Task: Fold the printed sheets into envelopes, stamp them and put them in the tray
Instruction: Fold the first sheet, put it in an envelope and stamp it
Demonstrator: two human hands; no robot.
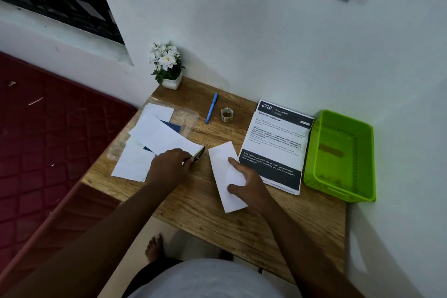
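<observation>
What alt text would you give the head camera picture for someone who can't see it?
A person at a wooden desk holds a folded white sheet with the right hand while the left hand grips a dark pen beside a pile of white envelopes. Farther back lie a blue pen, a roll of stamps, printed sheets and a green tray.

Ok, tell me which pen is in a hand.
The black pen, gripped by the left hand. The blue pen lies untouched near the back of the desk.
</observation>
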